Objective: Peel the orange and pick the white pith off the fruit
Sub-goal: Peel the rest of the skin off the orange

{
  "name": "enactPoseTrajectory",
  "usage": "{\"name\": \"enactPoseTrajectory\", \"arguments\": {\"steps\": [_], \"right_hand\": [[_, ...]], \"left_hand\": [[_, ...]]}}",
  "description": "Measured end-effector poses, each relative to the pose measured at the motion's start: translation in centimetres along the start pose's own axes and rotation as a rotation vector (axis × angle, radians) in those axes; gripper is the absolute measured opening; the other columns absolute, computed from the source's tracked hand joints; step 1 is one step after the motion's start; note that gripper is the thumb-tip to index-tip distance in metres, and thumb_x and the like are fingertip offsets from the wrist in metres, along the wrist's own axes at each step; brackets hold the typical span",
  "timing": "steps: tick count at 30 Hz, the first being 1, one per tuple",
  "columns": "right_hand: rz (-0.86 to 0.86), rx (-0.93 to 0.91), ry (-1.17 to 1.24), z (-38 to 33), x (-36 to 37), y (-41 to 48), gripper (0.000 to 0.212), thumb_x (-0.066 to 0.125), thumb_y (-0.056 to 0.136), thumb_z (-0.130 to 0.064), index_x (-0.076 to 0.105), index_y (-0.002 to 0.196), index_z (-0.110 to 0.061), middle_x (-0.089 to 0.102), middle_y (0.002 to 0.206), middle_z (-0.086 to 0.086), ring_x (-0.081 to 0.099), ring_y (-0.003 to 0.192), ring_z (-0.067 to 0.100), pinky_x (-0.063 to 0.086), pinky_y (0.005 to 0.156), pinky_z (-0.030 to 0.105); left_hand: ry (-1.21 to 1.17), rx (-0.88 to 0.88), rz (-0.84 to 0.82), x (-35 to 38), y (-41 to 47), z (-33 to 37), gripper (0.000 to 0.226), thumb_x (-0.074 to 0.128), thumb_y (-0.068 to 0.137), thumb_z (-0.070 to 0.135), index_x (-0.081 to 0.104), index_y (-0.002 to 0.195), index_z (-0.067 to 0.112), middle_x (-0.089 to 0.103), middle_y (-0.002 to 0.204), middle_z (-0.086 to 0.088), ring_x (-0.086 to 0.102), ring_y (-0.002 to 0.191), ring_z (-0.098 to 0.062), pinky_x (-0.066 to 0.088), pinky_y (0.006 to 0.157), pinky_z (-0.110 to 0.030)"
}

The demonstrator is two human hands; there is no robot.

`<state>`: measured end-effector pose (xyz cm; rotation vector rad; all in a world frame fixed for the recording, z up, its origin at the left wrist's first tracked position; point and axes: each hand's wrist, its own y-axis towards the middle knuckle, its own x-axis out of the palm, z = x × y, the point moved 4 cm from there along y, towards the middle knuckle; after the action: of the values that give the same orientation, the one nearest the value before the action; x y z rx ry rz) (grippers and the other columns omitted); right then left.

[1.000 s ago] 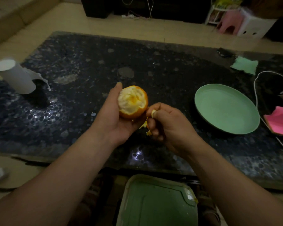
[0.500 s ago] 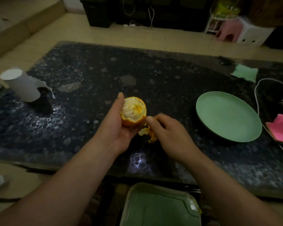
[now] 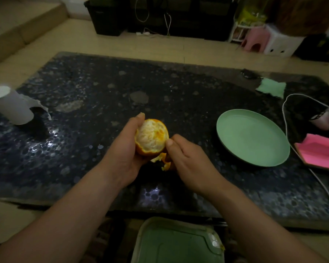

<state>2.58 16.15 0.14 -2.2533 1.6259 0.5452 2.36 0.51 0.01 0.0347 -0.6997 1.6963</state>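
Observation:
A half-peeled orange (image 3: pixel 152 137) sits above the dark table, its top bare with pale pith and its lower half still in orange skin. My left hand (image 3: pixel 126 152) grips it from the left and underneath. My right hand (image 3: pixel 186 158) is against the orange's right side, thumb on the peel's edge, fingers curled round a loose strip of peel (image 3: pixel 162 160) that hangs below the fruit.
A green plate (image 3: pixel 253 137) lies on the dark speckled table (image 3: pixel 84 149) to the right, with a pink box (image 3: pixel 325 152) and a white cable (image 3: pixel 287 114) beyond it. A white paper roll (image 3: pixel 10 106) stands far left. A green bin lid (image 3: pixel 177 243) sits below the near edge.
My right hand came back up from pulling a peel strip downward and now has its thumb on the orange's right edge. The orange turned a little in my left hand.

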Motion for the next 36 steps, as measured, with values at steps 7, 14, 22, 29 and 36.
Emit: {"name": "enactPoseTrajectory", "arguments": {"steps": [7,14,22,29,36], "right_hand": [[-0.002,0.089,-0.123,0.1,0.4,0.2,0.034,0.049,0.096,-0.046,0.057,0.080,-0.016,0.065,0.073,0.001,0.064,0.071,0.025,0.055,0.066,0.048],[-0.088,0.247,0.113,0.8,1.5,0.3,0.026,0.048,0.102,-0.025,0.066,0.088,-0.013,0.072,0.078,0.005,0.066,0.063,0.016,0.051,0.053,0.034],[-0.213,0.350,0.380,1.0,2.0,-0.2,0.024,0.048,0.104,-0.011,0.069,0.107,0.000,0.070,0.081,0.005,0.062,0.064,0.014,0.048,0.051,0.027],[-0.246,0.299,0.315,0.4,1.7,-0.5,0.031,0.040,0.111,-0.020,0.066,0.108,-0.004,0.072,0.085,0.007,0.065,0.068,0.021,0.051,0.052,0.032],[-0.211,0.288,0.305,0.7,1.8,-0.7,0.022,0.051,0.108,-0.016,0.070,0.101,-0.005,0.071,0.074,0.000,0.062,0.060,0.013,0.048,0.049,0.026]], "left_hand": [[0.088,0.054,0.074,0.3,0.0,-0.6,0.047,0.060,0.102,0.051,0.077,0.111,0.009,0.080,0.105,-0.016,0.078,0.086,-0.022,0.062,0.074,-0.035],[0.151,0.162,0.126,0.1,0.2,-0.4,0.051,0.064,0.102,0.046,0.070,0.122,0.000,0.077,0.104,-0.016,0.074,0.093,-0.028,0.061,0.088,-0.046],[0.251,0.190,0.037,0.2,-0.3,-0.4,0.029,0.063,0.103,0.044,0.066,0.098,0.015,0.069,0.084,-0.004,0.068,0.077,-0.018,0.055,0.064,-0.031],[0.156,0.152,0.061,0.0,-0.4,-0.5,0.041,0.068,0.098,0.052,0.067,0.109,0.013,0.071,0.098,-0.012,0.071,0.090,-0.027,0.057,0.081,-0.045],[0.178,0.146,0.029,0.1,-0.6,-0.5,0.036,0.068,0.098,0.050,0.067,0.105,0.015,0.071,0.092,-0.009,0.069,0.085,-0.026,0.055,0.073,-0.042]]}}
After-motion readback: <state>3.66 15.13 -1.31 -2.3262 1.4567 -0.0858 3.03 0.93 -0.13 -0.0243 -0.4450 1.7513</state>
